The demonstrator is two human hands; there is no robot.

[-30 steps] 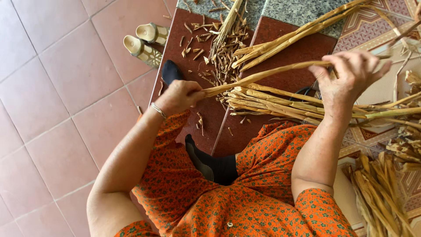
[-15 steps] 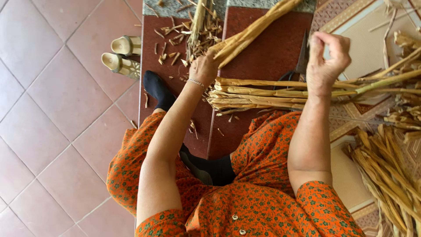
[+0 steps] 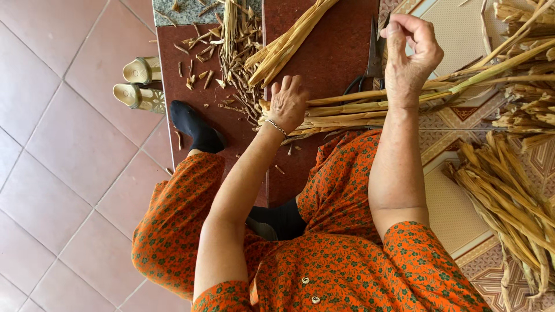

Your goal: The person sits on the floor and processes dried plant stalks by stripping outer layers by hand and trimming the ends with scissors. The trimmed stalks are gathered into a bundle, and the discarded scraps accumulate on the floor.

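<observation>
A bundle of dried yellow stalks (image 3: 347, 110) lies across my lap, cut ends pointing left. My left hand (image 3: 287, 104), with a bracelet at the wrist, lies over those cut ends with its fingers curled down on them. My right hand (image 3: 410, 52) is raised above the middle of the bundle with its fingers curled in towards the thumb; nothing clearly shows between them. One longer greenish stalk (image 3: 491, 66) runs from under that hand to the upper right. Dark scissors (image 3: 373, 52) lie just left of my right hand.
A second loose bunch of stalks (image 3: 289, 43) and a litter of trimmed bits (image 3: 231, 52) lie on the dark red mat (image 3: 329, 63). More heaps of stalks (image 3: 509, 190) lie at the right on a patterned mat. A pair of sandals (image 3: 139, 84) stands on the tiled floor.
The view has swung and drawn closer. My left hand moved from a single raised stalk down onto the bundle's cut ends. My right hand lifted and its fingers curled in.
</observation>
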